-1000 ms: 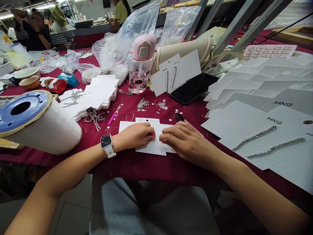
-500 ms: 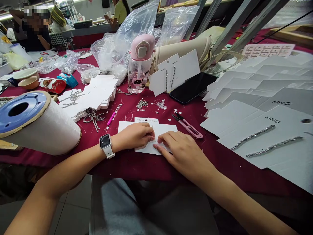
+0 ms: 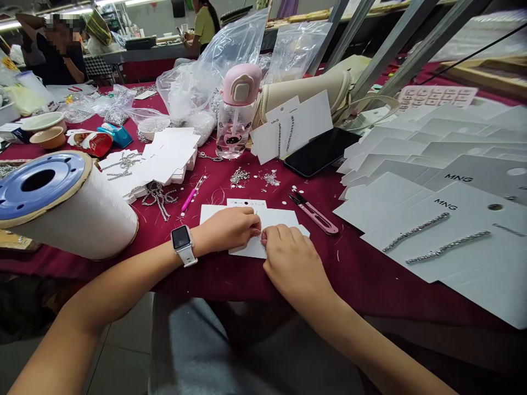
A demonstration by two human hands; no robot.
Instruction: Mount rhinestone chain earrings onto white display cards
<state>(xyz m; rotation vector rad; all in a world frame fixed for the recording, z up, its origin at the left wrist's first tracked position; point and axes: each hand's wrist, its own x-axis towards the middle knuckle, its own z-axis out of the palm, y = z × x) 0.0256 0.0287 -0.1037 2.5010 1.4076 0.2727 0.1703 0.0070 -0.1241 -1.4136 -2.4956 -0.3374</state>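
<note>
White die-cut card (image 3: 247, 247), matte with stepped edges, lies flat on a maroon tablecloth (image 3: 362, 285) between both hands. Left hand (image 3: 228, 227), wearing a white-strapped smartwatch (image 3: 182, 245), and right hand (image 3: 290, 258) rest on it, arms angled inward, fingers curled, tips nearly meeting mid-card; any grasped item is too small to tell. Pink-handled thread snips (image 3: 313, 215) lie just beside.

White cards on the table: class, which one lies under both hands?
The lone card under the left hand and right hand, nearest the person; every other card sits apart, untouched.
</note>
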